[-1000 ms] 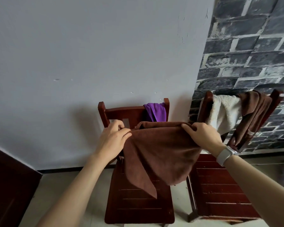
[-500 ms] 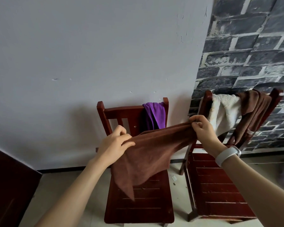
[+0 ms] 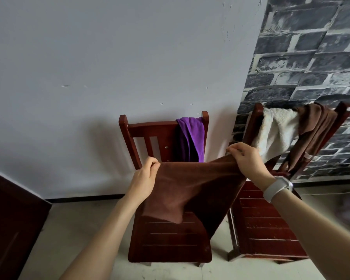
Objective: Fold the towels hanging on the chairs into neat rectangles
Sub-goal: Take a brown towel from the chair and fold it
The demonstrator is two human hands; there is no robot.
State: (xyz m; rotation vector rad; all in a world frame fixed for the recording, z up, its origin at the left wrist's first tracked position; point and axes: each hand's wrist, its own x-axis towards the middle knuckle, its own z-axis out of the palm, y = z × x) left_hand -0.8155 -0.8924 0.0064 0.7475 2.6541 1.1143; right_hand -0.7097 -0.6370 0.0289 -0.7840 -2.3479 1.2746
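A brown towel point(image 3: 192, 186) hangs stretched in the air between my two hands, above the seat of the left chair point(image 3: 168, 239). My left hand point(image 3: 144, 176) pinches its left top corner. My right hand point(image 3: 246, 159) pinches the right top corner, held a little higher. The towel's lower part droops in a fold toward the seat. A purple towel point(image 3: 191, 138) hangs over the left chair's backrest. A white towel point(image 3: 275, 134) and another brown towel point(image 3: 315, 130) hang over the backrest of the right chair point(image 3: 259, 225).
Both red-brown wooden chairs stand against the wall, side by side with a narrow gap. A dark wooden panel point(image 3: 10, 219) sits at the lower left. Brick-pattern wallpaper point(image 3: 311, 57) covers the right wall. Pale floor lies in front of the chairs.
My hands have drawn apart, pulling the brown towel's top edge out wide. The right hand has moved right and up, and the bunched towel now hangs broader.
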